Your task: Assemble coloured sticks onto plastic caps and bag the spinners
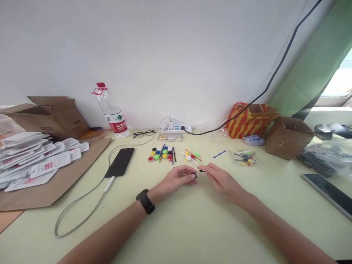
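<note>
Between the thumb and fingers of my left hand [177, 179] is a small dark round disc [194, 175]. My right hand [222, 182] pinches a small black plastic arrow [201, 171], whose tip points toward the left hand; the rest of it is hidden by the fingers. Disc and arrow are a short gap apart above the table. Just beyond the hands lie a cluster of coloured round discs [158, 154] with several arrows on it, a smaller group of coloured pieces [191, 156], and a single blue arrow [219, 154].
A clear bag of coloured pieces [245, 158] lies to the right. A phone [120, 162] on a cable, a water bottle [113, 113] and a stack of white packets [35, 157] are on the left. A power strip [176, 127] sits against the wall, glasses [144, 134] beside it.
</note>
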Demonstrator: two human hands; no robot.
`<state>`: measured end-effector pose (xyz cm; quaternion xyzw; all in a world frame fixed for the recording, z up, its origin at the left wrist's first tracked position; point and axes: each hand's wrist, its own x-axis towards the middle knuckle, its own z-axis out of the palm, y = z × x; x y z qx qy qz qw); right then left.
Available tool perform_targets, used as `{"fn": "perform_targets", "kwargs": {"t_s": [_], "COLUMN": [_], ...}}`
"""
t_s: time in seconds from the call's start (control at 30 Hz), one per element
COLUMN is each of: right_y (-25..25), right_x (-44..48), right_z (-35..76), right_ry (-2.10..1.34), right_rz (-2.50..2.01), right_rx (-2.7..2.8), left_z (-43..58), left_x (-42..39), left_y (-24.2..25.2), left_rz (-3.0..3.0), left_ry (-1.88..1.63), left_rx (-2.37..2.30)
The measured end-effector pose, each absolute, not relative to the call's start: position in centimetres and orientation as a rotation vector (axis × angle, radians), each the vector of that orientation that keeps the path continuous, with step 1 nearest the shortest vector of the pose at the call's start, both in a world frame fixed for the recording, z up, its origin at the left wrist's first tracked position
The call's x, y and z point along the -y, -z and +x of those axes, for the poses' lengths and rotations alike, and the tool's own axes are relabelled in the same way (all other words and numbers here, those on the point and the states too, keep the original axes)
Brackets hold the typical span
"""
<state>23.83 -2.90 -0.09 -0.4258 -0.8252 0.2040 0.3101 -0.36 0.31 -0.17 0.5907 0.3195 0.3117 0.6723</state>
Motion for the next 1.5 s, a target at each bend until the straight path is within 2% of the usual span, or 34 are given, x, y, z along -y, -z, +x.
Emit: {"fn": "perform_targets", "kwargs": {"t_s": [0.4, 0.63, 1.1, 1.5], "right_y": [0.0, 0.4, 0.6, 0.4], "right_x": [2.8, 3.2, 3.4, 3.5], "right_z": [23.8, 23.1, 22.3, 22.0], "right_ry": [-0.559, -0.692, -0.785, -0.803], "right_rz": [-1.125, -1.066, -0.907, -1.029], "right_rx": [2.092, 1.938, 1.921, 1.866], "left_z": [-0.5, -0.4, 0.5, 0.5], "left_x": [-0.3, -0.4, 1.2, 1.5], "left_y": [0.5, 0.7, -0.1, 0.1], "left_rz": [1.306, 1.341, 1.607, 1.883], "left_ry": [-0.711, -0.721, -0.737, -0.852], "left_rx": [-0.725, -0.734, -0.659, -0.769]}}
